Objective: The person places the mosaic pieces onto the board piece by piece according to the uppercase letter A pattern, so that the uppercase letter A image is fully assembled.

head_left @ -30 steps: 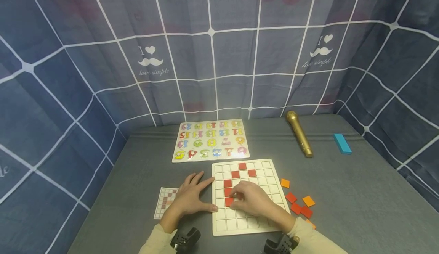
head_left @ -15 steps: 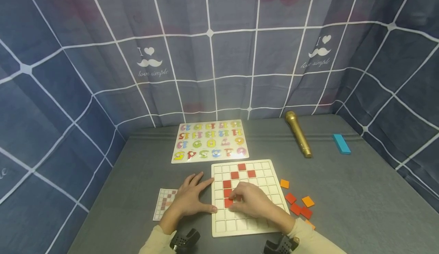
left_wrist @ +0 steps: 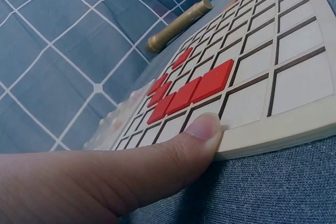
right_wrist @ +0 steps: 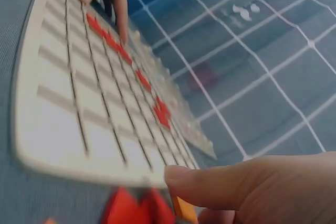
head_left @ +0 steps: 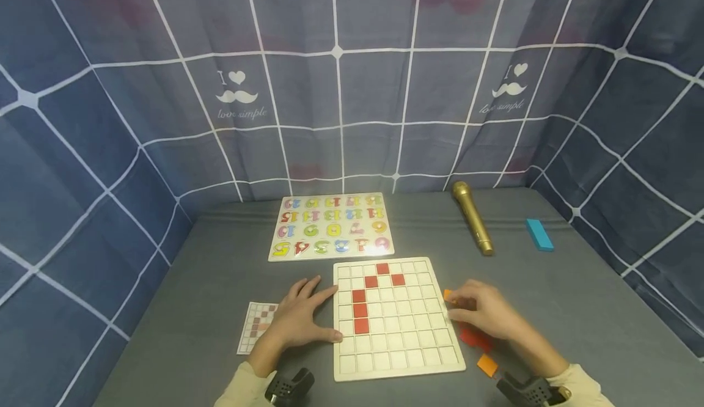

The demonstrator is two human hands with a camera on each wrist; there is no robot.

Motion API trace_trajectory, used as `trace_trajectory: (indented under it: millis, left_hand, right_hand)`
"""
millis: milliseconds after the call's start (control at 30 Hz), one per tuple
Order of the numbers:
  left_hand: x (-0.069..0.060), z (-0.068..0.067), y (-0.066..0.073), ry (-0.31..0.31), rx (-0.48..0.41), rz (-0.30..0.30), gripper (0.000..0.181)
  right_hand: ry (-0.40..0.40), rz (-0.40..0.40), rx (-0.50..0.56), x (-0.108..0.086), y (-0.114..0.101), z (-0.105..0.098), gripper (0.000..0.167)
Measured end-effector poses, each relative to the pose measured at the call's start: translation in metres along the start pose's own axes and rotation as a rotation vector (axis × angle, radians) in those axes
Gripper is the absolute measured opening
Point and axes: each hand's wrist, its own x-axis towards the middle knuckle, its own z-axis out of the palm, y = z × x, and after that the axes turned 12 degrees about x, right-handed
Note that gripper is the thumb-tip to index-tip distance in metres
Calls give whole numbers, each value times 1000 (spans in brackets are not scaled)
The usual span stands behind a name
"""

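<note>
A cream grid board [head_left: 401,358] has several red square tiles [head_left: 360,310] set in its cells. My left hand [head_left: 299,318] lies spread at the board's left edge, thumb and index finger touching it. In the left wrist view, the left thumb [left_wrist: 178,153] presses on the rim. Beside the board's right edge, my right hand [head_left: 486,309] hovers low over loose tiles, thumb and index finger apart. An orange tile [head_left: 448,296] shows at its index fingertip; whether they touch is unclear. In the right wrist view, that orange tile [right_wrist: 185,211] is partly hidden behind the thumb.
Loose red tiles [head_left: 474,337] and another orange tile [head_left: 487,365] lie right of the board. A small printed grid card [head_left: 257,324] sits partly behind my left hand. Farther back are a number puzzle board [head_left: 330,227], a gold microphone [head_left: 473,217] and a blue block [head_left: 539,234].
My right hand has left the red tile at the board's left column and moved right to the loose tiles. My left hand keeps its place on the edge.
</note>
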Motion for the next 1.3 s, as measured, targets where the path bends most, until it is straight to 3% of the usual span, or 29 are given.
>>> trace_trajectory:
  millis: [233,500,667,867,1167,1300]
  left_hand:
    - [-1,-6,3,-37,17,-20,96]
    - [5,-11,8,-89,32,-46,95]
    - [5,-11,9,-113,31,-51,95]
    - [4,-11,9,-102,30,-57,95]
    - [3,-11,10,-95,11,-54,95]
    - [2,-11,10,-88,11,-57,95]
  right_hand:
    - [-45,72,-19,-14,12,-9,23]
    - [40,109,-76,-18,22,-10,19]
    - [20,165,-100,-25,22,-14,24]
    - [-36,129,-113,-26,18,-20,28]
    - [-14,30,-178,-23,23,-21,24]
    - [11,56,-94,-24,30,-21,26]
